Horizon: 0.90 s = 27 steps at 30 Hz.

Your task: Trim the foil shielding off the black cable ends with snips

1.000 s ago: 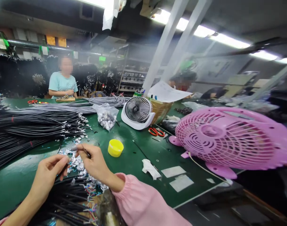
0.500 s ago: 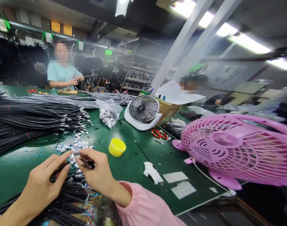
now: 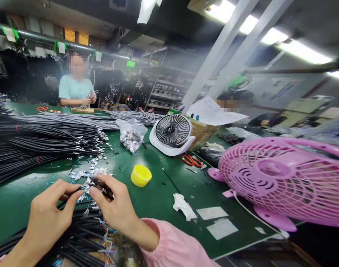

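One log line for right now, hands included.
left hand: pinching black cable | right hand: gripping dark object | yellow cup: on green table

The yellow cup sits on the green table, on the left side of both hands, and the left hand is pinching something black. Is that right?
Not quite: the head view shows the yellow cup to the right of both the left hand and the right hand. It does sit on the green table, and the left hand is pinching something black.
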Tool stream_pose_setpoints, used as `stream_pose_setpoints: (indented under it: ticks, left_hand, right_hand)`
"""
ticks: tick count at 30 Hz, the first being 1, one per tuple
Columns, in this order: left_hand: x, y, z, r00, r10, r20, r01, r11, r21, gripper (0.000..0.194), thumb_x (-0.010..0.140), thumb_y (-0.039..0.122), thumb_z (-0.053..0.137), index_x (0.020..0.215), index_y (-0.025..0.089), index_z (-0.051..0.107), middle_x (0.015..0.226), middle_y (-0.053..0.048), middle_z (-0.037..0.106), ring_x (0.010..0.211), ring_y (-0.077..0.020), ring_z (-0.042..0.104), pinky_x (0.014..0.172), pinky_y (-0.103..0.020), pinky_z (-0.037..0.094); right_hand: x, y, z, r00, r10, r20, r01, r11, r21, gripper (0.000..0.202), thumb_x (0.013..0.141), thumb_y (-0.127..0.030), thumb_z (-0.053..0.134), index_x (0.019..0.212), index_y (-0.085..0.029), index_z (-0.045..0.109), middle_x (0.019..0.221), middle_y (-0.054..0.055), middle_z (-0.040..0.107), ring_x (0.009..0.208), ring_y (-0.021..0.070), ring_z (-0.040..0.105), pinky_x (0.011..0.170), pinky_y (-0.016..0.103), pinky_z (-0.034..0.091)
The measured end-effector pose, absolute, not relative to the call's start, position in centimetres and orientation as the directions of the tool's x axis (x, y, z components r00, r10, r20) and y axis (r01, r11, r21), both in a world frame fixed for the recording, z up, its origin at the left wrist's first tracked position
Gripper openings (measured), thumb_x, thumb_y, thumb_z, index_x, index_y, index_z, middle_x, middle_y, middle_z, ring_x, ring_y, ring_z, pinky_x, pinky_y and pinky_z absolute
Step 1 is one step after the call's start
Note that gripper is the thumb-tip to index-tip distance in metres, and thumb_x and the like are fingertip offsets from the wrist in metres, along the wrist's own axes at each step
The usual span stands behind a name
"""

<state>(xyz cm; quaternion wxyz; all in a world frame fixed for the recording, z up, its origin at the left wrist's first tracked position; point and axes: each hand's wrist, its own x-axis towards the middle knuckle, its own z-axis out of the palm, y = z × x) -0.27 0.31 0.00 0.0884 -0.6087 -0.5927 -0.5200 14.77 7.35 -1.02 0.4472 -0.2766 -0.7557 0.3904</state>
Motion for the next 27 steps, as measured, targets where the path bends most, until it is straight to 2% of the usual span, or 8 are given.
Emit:
stream_pose_setpoints:
  ticks: [3, 6, 11, 13, 18, 23, 27]
  left_hand:
    - [0.0, 0.4, 0.4, -0.246, 0.681, 0.690, 0.777, -0.288, 0.560, 0.016, 0.077, 0.033, 0.064, 0.065, 0.026, 0.072, 0.052, 0.008, 0.069, 0.040, -0.0088, 0.063, 0.038, -0.015, 0.044]
    - [-0.2, 0.5, 0.7, -0.230, 0.748, 0.623, 0.747, -0.274, 0.605, 0.014, 0.072, 0.034, 0.065, 0.066, 0.028, 0.077, 0.054, 0.007, 0.073, 0.040, -0.0113, 0.066, 0.041, -0.015, 0.050]
    - [-1.6, 0.3, 1.1, -0.281, 0.793, 0.541, 0.719, -0.199, 0.666, 0.016, 0.069, 0.041, 0.069, 0.059, 0.033, 0.078, 0.059, 0.006, 0.078, 0.046, -0.0175, 0.072, 0.043, -0.019, 0.054]
    - [-1.9, 0.2, 1.2, -0.328, 0.774, 0.541, 0.716, -0.170, 0.677, 0.018, 0.068, 0.043, 0.069, 0.056, 0.033, 0.077, 0.057, 0.006, 0.077, 0.046, -0.0177, 0.071, 0.045, -0.021, 0.055]
    - [-1.5, 0.1, 1.0, -0.365, 0.743, 0.561, 0.729, -0.147, 0.669, 0.019, 0.067, 0.043, 0.068, 0.053, 0.032, 0.073, 0.050, 0.007, 0.071, 0.043, -0.0153, 0.066, 0.044, -0.022, 0.052]
    - [-1.2, -0.1, 0.7, -0.366, 0.730, 0.577, 0.750, -0.135, 0.647, 0.021, 0.071, 0.043, 0.065, 0.055, 0.031, 0.071, 0.053, 0.007, 0.072, 0.046, -0.0162, 0.065, 0.046, -0.025, 0.051]
    - [-1.4, -0.5, 0.6, -0.357, 0.722, 0.592, 0.767, -0.134, 0.627, 0.022, 0.073, 0.043, 0.064, 0.056, 0.031, 0.070, 0.054, 0.008, 0.072, 0.047, -0.0165, 0.066, 0.046, -0.026, 0.049]
  right_hand:
    - [14.7, 7.3, -1.2, -0.454, 0.750, 0.481, 0.073, 0.569, -0.819, 0.018, 0.087, -0.031, 0.067, 0.101, -0.022, 0.073, 0.092, 0.004, 0.076, 0.079, 0.0181, 0.070, 0.073, 0.028, 0.057]
    - [14.6, 7.4, -1.1, -0.462, 0.732, 0.501, 0.085, 0.599, -0.796, 0.017, 0.087, -0.029, 0.067, 0.099, -0.020, 0.073, 0.091, 0.004, 0.076, 0.081, 0.0188, 0.070, 0.074, 0.028, 0.057]
    - [14.7, 7.3, -1.0, -0.421, 0.756, 0.501, 0.100, 0.588, -0.803, 0.022, 0.091, -0.026, 0.061, 0.109, -0.020, 0.073, 0.101, 0.006, 0.077, 0.087, 0.0191, 0.072, 0.078, 0.028, 0.057]
    - [14.7, 7.2, -1.1, -0.433, 0.745, 0.508, 0.121, 0.607, -0.786, 0.022, 0.092, -0.026, 0.060, 0.108, -0.020, 0.074, 0.100, 0.006, 0.078, 0.087, 0.0199, 0.072, 0.077, 0.029, 0.057]
    - [14.7, 7.2, -1.4, -0.556, 0.641, 0.528, 0.149, 0.702, -0.696, 0.018, 0.093, -0.022, 0.060, 0.098, -0.018, 0.076, 0.084, 0.006, 0.077, 0.070, 0.0198, 0.069, 0.063, 0.028, 0.052]
    - [14.7, 7.3, -1.5, -0.555, 0.624, 0.550, 0.156, 0.728, -0.668, 0.026, 0.097, -0.025, 0.053, 0.084, -0.021, 0.075, 0.075, 0.005, 0.073, 0.064, 0.0173, 0.065, 0.060, 0.026, 0.049]
    - [14.8, 7.2, -1.5, -0.558, 0.606, 0.567, 0.172, 0.753, -0.636, 0.027, 0.098, -0.027, 0.052, 0.085, -0.020, 0.074, 0.069, 0.004, 0.069, 0.059, 0.0164, 0.060, 0.054, 0.026, 0.046]
